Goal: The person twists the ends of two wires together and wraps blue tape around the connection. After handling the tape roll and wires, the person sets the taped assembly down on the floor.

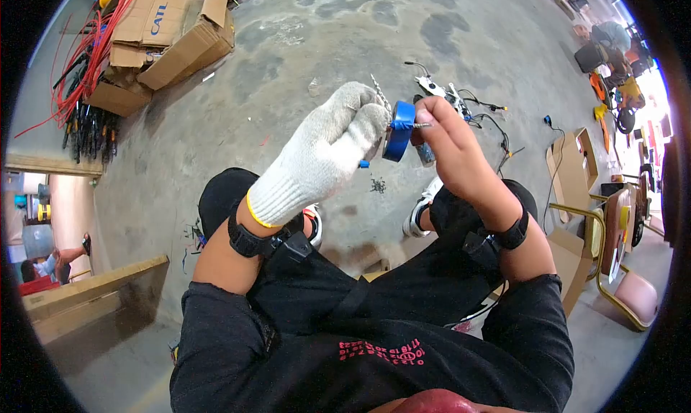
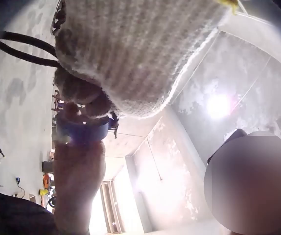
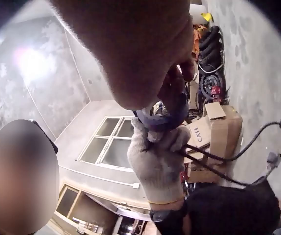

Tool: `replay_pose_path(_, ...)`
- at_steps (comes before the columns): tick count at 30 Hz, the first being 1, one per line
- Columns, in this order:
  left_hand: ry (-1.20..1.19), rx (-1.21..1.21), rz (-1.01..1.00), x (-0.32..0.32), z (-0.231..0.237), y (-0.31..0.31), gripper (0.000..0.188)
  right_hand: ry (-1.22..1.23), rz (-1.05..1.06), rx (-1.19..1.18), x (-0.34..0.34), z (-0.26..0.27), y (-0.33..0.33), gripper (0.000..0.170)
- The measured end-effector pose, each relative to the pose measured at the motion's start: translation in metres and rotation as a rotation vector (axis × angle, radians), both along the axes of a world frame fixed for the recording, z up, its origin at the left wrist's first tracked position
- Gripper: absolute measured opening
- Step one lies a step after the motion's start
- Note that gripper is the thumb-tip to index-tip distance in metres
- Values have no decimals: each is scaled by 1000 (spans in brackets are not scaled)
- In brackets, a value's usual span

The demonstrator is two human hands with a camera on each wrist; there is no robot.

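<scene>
My left hand [image 1: 327, 143], in a white knitted glove with a yellow cuff edge, grips a thin twisted cable [image 1: 380, 89]. A roll of blue tape [image 1: 398, 143] stands on edge between my hands, with a crumpled strip of its tape around the cable. My bare right hand [image 1: 457, 143] pinches the cable just right of the roll, thumb uppermost; I cannot tell whether its fingers also grip the roll. In the right wrist view the roll [image 3: 162, 120] sits between the bare fingers and the glove [image 3: 155, 166]. Black cable loops [image 2: 25, 46] stick out past the glove in the left wrist view.
Cable pieces and a white part [image 1: 432, 87] lie on the concrete floor [image 1: 288, 75] ahead. Torn cardboard boxes [image 1: 169, 35] and red cables [image 1: 97, 32] stand at the left. Flat cardboard [image 1: 576, 165] and a chair [image 1: 622, 262] are at the right.
</scene>
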State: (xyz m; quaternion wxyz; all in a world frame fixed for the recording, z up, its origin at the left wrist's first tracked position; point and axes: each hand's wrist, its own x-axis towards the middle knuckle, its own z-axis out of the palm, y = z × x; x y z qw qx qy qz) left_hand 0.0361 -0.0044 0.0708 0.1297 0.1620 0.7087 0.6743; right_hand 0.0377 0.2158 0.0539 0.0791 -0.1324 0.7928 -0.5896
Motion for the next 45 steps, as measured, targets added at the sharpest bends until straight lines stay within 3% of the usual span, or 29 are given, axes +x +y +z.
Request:
replay_pose_path(2,204,-55,40,1,-5,4,18,-76,-49,-212,-5,-2,-1,22)
replay_pose_path(5,235,-232,-5,10,12,7,16,-174,-48,-381,-12,9,1,25)
replay_pose_path(12,455,-441,-9,10,4,13,15,-180,-115,-358,-5,32,1,49)
replay_pose_path(15,317,-479,-53,10,10,14,15,-184,-129,-423,-5,32,2,52)
replay_pose_path(18,491,-524,-30,9,2,17,15,-175,-143,-459,-6,32,3,52)
replay_pose_path(31,415,-643,-68,6,2,22,18,-97,-109,-559,-1,37,15,52)
replay_pose_path(34,347,-677,-3,1,-2,16,21,58,-30,-472,8,33,13,51)
replay_pose_path(36,212,-376,65,-6,-10,5,26,120,51,-427,10,25,13,50)
replay_pose_path(37,210,-377,69,-11,-11,-1,26,183,122,-384,11,24,14,50)
replay_pose_path(39,-43,-285,75,-19,-5,-10,30,134,172,-355,12,23,15,47)
replay_pose_path(42,-137,-220,51,-19,6,-13,30,274,150,11,10,13,6,36)
replay_pose_path(43,-158,-158,48,-18,5,-14,30,275,146,11,9,14,7,36)
replay_pose_path(45,-157,-102,40,-13,5,-10,32,13,97,181,10,21,5,28)
